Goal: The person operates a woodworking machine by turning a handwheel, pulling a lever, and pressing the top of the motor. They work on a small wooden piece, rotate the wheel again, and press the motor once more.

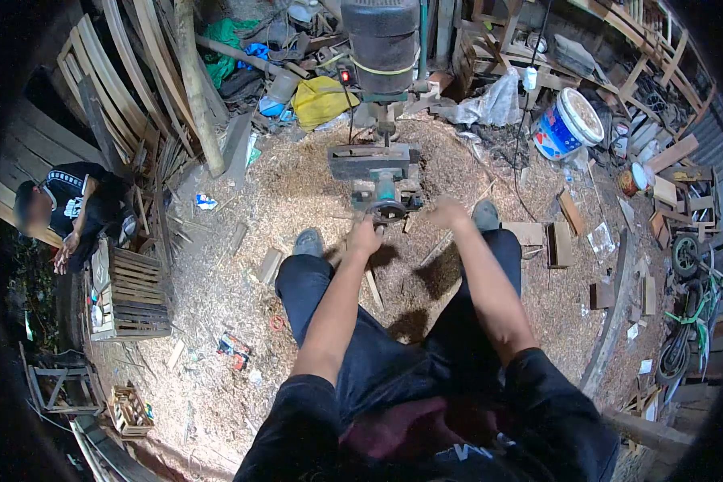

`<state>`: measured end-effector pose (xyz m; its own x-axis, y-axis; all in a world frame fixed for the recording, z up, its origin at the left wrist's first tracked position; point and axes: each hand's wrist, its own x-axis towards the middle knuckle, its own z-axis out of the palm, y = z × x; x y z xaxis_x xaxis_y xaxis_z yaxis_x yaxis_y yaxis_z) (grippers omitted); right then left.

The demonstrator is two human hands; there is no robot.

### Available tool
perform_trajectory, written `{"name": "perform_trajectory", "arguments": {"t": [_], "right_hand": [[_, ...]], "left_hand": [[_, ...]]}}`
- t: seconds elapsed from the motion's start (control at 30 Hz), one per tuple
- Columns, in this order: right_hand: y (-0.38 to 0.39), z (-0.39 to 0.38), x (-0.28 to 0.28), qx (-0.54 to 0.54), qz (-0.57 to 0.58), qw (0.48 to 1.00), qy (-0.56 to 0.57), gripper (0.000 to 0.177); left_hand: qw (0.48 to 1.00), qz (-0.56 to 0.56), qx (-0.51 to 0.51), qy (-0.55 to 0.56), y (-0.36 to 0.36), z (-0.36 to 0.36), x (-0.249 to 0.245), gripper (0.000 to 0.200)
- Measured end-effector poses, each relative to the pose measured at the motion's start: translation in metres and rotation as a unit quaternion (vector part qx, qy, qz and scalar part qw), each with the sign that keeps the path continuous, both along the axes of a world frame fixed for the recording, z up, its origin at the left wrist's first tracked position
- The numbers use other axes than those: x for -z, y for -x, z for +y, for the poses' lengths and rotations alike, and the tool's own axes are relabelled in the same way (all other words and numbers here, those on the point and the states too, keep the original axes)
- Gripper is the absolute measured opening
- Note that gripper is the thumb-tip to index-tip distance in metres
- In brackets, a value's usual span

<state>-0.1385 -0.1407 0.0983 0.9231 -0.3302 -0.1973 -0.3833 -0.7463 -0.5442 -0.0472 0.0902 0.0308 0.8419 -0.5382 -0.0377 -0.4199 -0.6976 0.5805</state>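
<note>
A drilling machine with a dark motor on top stands in front of me. Below its spindle sits a dark vise-like block on the worktable part. At the front is a round black handwheel. My left hand is closed at the wheel's lower left edge, with its fingertips partly hidden. My right hand is in the air to the right of the wheel, apart from it. It is smeared, so its fingers cannot be made out.
Wood shavings cover the ground. A person sits at the left by a slatted wooden crate. A white and blue bucket, wood blocks and a long plank lie to the right. A yellow sack lies behind.
</note>
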Motion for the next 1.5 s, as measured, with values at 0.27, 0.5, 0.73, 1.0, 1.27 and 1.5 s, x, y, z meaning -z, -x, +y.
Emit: {"name": "perform_trajectory", "arguments": {"t": [0.27, 0.5, 0.73, 1.0, 1.27, 1.5], "right_hand": [[-0.005, 0.038, 0.014, -0.074, -0.04, 0.996, -0.018, 0.037], [-0.009, 0.03, 0.034, -0.115, -0.019, 0.993, -0.007, 0.035], [0.001, 0.025, 0.018, -0.093, 0.008, 0.996, -0.008, 0.038], [0.006, 0.024, 0.019, -0.092, -0.007, 0.996, -0.01, 0.039], [-0.027, -0.004, -0.019, -0.019, -0.163, 0.986, -0.042, 0.036], [-0.119, -0.062, -0.085, 0.108, -0.383, 0.898, -0.187, 0.042]], "left_hand": [[0.996, 0.036, 0.053, -0.062, 0.003, -0.008, 0.043, 0.027], [0.993, -0.047, 0.044, -0.098, 0.011, -0.017, 0.047, 0.029], [0.99, -0.017, 0.022, -0.139, 0.014, -0.012, 0.027, 0.027], [0.976, 0.014, -0.017, -0.218, -0.005, -0.005, 0.05, 0.03], [0.995, -0.064, 0.009, 0.082, -0.025, -0.013, -0.097, 0.041], [0.879, -0.31, 0.038, 0.36, -0.096, -0.062, -0.267, 0.059]]}}
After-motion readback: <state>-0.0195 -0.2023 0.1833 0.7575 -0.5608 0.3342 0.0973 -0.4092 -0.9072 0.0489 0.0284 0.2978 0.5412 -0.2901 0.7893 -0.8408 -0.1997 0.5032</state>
